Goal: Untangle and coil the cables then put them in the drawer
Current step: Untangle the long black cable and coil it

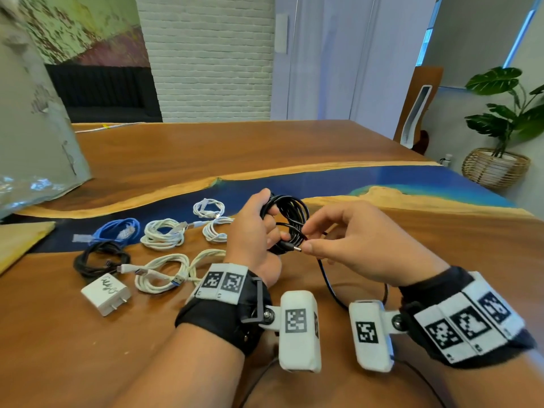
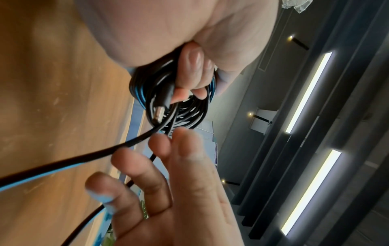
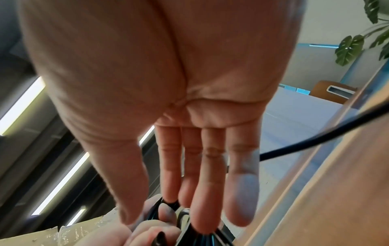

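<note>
A wooden table (image 1: 176, 148) with a blue resin strip bears white cable coils (image 1: 162, 234), a blue coil (image 1: 117, 229) and a white charger (image 1: 106, 293).

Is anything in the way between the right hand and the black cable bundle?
Nothing visible. The left hand grips the black cable bundle above the table, and the right hand reaches it directly, fingertips right at the plug.

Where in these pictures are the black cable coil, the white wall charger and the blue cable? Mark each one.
black cable coil (image 1: 290, 212): head view, on the upper strands of the loop above the left hand.
white wall charger (image 1: 104, 293): head view, on its top face.
blue cable (image 1: 113, 231): head view, on the bundled loops.
</note>
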Motion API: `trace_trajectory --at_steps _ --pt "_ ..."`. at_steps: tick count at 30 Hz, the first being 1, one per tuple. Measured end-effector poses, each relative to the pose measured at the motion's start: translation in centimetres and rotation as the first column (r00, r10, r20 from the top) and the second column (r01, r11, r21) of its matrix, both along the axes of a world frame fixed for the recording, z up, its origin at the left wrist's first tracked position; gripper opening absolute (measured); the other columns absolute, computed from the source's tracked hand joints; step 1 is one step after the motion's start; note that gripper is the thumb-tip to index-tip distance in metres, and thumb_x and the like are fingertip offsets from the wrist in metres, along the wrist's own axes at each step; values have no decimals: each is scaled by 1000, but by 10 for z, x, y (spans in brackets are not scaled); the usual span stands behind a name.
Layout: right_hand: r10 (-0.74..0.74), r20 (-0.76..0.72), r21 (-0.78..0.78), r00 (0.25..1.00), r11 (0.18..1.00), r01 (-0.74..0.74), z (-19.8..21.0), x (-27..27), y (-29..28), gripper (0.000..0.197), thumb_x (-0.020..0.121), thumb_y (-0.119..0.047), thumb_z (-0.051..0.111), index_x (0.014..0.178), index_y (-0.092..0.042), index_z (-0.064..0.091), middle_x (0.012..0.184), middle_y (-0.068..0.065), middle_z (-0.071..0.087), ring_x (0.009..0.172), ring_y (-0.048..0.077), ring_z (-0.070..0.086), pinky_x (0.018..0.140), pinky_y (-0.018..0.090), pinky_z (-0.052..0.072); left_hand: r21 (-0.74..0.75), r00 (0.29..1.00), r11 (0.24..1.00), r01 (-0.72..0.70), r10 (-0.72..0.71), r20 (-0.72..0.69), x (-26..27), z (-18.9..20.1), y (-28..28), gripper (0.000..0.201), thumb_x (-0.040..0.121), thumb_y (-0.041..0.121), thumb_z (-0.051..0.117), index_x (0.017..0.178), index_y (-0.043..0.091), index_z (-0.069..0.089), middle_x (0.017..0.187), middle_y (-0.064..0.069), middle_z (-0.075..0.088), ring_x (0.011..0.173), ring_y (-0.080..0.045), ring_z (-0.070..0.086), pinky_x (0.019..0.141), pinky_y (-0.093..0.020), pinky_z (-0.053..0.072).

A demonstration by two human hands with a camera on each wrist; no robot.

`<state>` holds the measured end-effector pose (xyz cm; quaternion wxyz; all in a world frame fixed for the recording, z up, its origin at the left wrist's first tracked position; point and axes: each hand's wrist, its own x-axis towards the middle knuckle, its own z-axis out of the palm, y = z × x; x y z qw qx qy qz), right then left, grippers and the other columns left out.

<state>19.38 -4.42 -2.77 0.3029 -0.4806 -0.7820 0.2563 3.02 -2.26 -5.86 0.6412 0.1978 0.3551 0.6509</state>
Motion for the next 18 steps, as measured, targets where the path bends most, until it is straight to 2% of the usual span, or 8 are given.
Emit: trace_trajectory --at_steps 3,7,9,12,16,18 --pt "-68 46 30 997 997 67 1 3 1 24 78 -34 87 95 -30 70 84 -5 71 70 9 67 77 37 61 6 999 1000 28 -28 19 5 -1 -2 36 100 32 59 71 14 49 53 4 23 35 -11 21 47 -25 31" --pt "-120 98 48 988 992 116 5 7 1 23 77 -30 88 89 -29 69 84 -8 74 74 5 70 78 34 60 16 997 998 56 -57 45 9 -2 -3 38 101 32 58 69 13 49 49 5 19 35 -11 19 46 -24 32" --pt "-116 53 3 992 993 116 7 10 1 24 78 -23 88 91 -27 68 83 -8 76 72 6 72 77 32 60 18 997 998 61 -62 53 8 -3 -3 38 100 32 58 69 13 50 48 6 18 36 -11 18 45 -24 32" --pt "-70 -42 -102 997 993 66 9 12 -1 23 84 -12 82 98 -21 66 80 -4 79 67 15 74 76 38 63 32 997 997 63 -65 43 9 -2 -3 37 100 33 59 69 13 51 47 7 19 36 -11 19 46 -24 32" --pt "-86 38 -77 996 993 88 7 11 -3 27 82 -25 85 98 -27 64 78 -11 78 75 5 74 86 38 60 51 997 998 42 -45 66 7 1 -5 32 100 32 58 75 14 51 43 8 26 36 -10 18 45 -23 33" --pt "-64 79 -113 995 991 72 6 6 -3 30 80 -28 86 96 -24 61 76 -8 78 75 8 75 85 40 60 60 995 998 34 -39 90 7 2 -5 31 100 32 58 76 14 51 43 7 26 36 -9 18 45 -22 33"
